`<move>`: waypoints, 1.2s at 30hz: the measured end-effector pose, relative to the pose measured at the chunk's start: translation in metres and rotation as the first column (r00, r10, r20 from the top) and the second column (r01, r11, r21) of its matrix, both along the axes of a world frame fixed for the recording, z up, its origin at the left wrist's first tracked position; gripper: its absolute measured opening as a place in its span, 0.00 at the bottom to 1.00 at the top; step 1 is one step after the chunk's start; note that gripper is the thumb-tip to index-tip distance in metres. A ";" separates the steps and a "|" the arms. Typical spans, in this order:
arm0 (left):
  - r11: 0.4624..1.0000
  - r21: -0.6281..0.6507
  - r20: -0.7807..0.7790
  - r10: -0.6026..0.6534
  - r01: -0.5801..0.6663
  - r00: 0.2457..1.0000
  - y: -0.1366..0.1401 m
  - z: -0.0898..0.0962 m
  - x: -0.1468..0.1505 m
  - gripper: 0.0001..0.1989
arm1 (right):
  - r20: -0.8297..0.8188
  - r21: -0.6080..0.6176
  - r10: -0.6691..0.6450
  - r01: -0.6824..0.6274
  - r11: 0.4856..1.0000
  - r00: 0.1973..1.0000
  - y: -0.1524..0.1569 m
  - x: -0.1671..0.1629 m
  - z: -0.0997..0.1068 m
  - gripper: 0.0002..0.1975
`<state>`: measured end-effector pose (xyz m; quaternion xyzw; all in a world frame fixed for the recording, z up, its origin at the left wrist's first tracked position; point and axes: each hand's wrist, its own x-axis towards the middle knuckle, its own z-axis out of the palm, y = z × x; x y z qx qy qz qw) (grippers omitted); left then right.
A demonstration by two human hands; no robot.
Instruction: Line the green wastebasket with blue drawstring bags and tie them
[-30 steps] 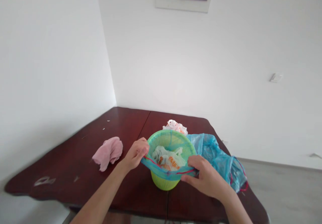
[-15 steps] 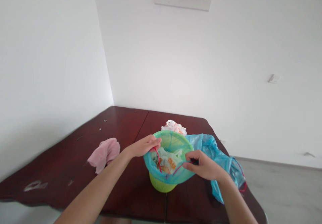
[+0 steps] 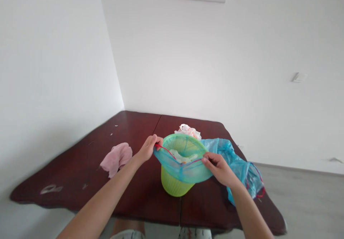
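A yellow-green mesh waste basket (image 3: 176, 185) stands on the dark red table, lined with a thin blue drawstring bag (image 3: 185, 173) whose edge is folded over the rim. My left hand (image 3: 151, 146) is closed on the red drawstring at the bag's left side. On the right, my right hand (image 3: 216, 163) pinches the bag's edge and drawstring. Between the hands the near edge is stretched up, away from the basket. Inside lies a crumpled white plastic bag (image 3: 184, 157), partly hidden by the blue film.
A pink cloth (image 3: 116, 159) lies to the left on the table (image 3: 134, 199). Behind the basket sits a crumpled white-and-orange bag (image 3: 188, 130). Another blue drawstring bag (image 3: 239, 169) spreads along the table's right side. Walls border the table at the left and back.
Both hands have pulled the drawstring and the bag's near edge outward and up. More of the basket's front shows, and less of the white bag inside.
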<state>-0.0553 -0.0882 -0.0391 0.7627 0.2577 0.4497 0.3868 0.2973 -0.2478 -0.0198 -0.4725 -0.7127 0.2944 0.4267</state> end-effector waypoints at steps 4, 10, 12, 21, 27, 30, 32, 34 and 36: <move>0.999 -0.014 -0.059 0.029 -0.029 0.998 0.010 0.004 0.008 0.50 | -0.004 0.063 -0.130 0.130 0.990 0.992 0.007 0.000 -0.010 0.37; 0.999 0.050 -0.142 0.012 -0.005 0.990 0.014 0.018 0.000 0.49 | 0.196 0.249 -0.187 0.135 0.959 0.963 0.010 0.012 -0.005 0.28; 0.997 0.074 -0.168 0.006 0.007 0.986 0.016 0.026 -0.003 0.48 | 0.274 0.333 -0.228 0.130 0.934 0.934 0.014 0.018 0.003 0.26; 0.986 0.150 -0.277 -0.024 0.068 0.960 0.031 0.064 0.021 0.45 | 0.495 0.404 -0.278 0.065 0.912 0.823 0.044 0.034 0.024 0.23; 0.974 0.224 -0.285 0.034 0.032 0.958 0.055 0.102 0.047 0.37 | 0.643 0.324 -0.363 0.189 0.927 0.675 0.084 0.031 0.064 0.20; 0.953 0.293 -0.309 0.016 0.079 0.951 0.061 0.137 0.051 0.24 | 0.613 0.367 -0.425 0.236 0.900 0.666 0.098 0.029 0.095 0.19; 0.927 0.346 -0.358 -0.011 0.144 0.934 0.055 0.160 0.046 0.15 | 0.580 0.406 -0.427 0.208 0.890 0.694 0.096 0.028 0.112 0.17; 0.898 0.398 -0.406 -0.009 0.186 0.914 0.040 0.178 0.037 0.09 | 0.504 0.463 -0.361 0.108 0.880 0.784 0.082 0.026 0.124 0.15; 0.852 0.485 -0.451 0.053 0.196 0.891 0.017 0.187 0.023 0.09 | 0.413 0.528 -0.241 -0.015 0.849 0.878 0.056 0.023 0.129 0.13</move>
